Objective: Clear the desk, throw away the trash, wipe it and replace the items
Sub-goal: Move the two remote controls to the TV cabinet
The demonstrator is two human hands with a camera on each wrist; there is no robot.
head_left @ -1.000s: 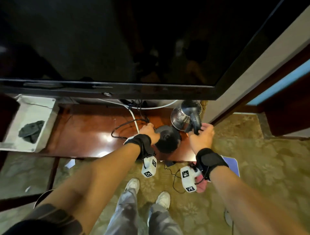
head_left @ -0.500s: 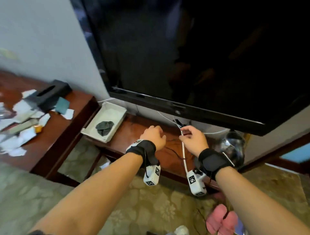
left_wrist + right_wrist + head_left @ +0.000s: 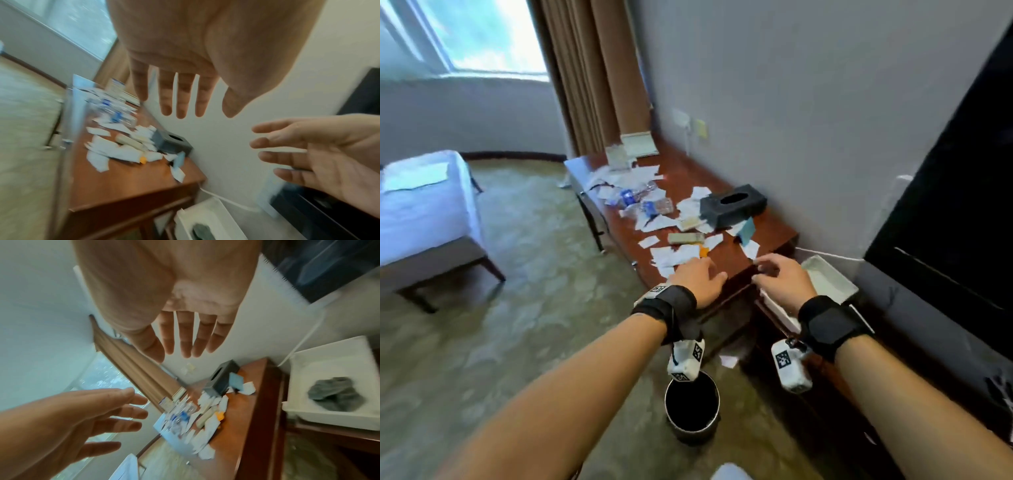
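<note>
The wooden desk [image 3: 774,236] along the wall is littered with torn white paper scraps [image 3: 671,255], plastic wrappers [image 3: 650,204], a black tissue box [image 3: 732,205] and a small orange item [image 3: 703,252]. My left hand [image 3: 700,277] hovers over the desk's near end with straight fingers [image 3: 182,104], holding nothing. My right hand [image 3: 777,277] hangs beside it above the desk's near right corner, fingers [image 3: 186,340] spread and empty. A dark round trash bin [image 3: 692,406] stands on the floor below my left wrist.
A white tray [image 3: 828,284] holding a grey cloth [image 3: 337,394] sits on the lower cabinet right of the desk. A black TV [image 3: 962,205] fills the right side. A white-covered bed [image 3: 424,212] stands at the left across the carpet. Curtain and window lie beyond the desk.
My view has swung left from the kettle and TV cabinet to the littered desk. Both hands left the cables and kettle base and now hover empty over the desk's near end.
</note>
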